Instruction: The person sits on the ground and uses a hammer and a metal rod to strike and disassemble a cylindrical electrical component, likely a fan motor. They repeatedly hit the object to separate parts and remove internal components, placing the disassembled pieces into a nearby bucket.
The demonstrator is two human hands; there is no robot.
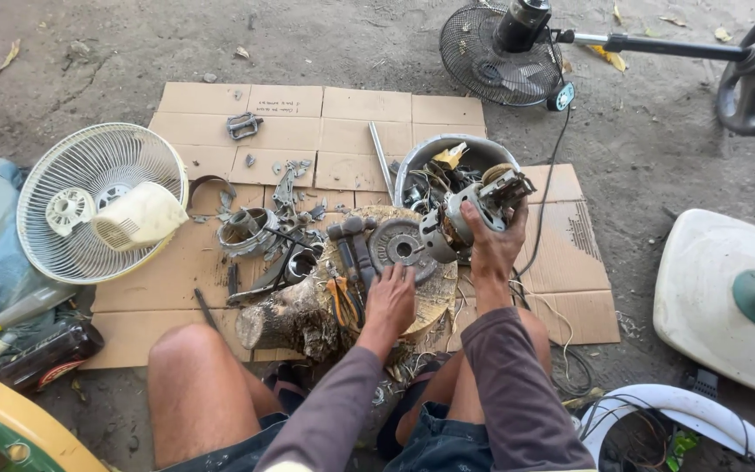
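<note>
The person sits on the ground, knees apart, a wooden stump (294, 319) between the legs on flattened cardboard (351, 131). The right hand (493, 240) is up, fingers clamped around a small electric motor (469, 214), holding it just above the stump's far edge, its shaft end pointing left. The left hand (391, 297) lies flat on top of the stump, fingers spread and gripping nothing, fingertips touching a round metal disc (398, 245) that sits there. Just left of that hand: a hammer (351, 232) lying on the stump, and orange-handled pliers (341, 301) beside it.

Behind the motor, a metal bowl (425, 153) is heaped with scrap parts and wire. More metal bits are scattered across the cardboard to the left of the stump. Far left, a white fan guard (89, 192) with a cream housing resting on it. At the top, a dark fan head (495, 52) lies on the dirt, its stand stretching right. A white fan base (709, 288) sits at the right edge.
</note>
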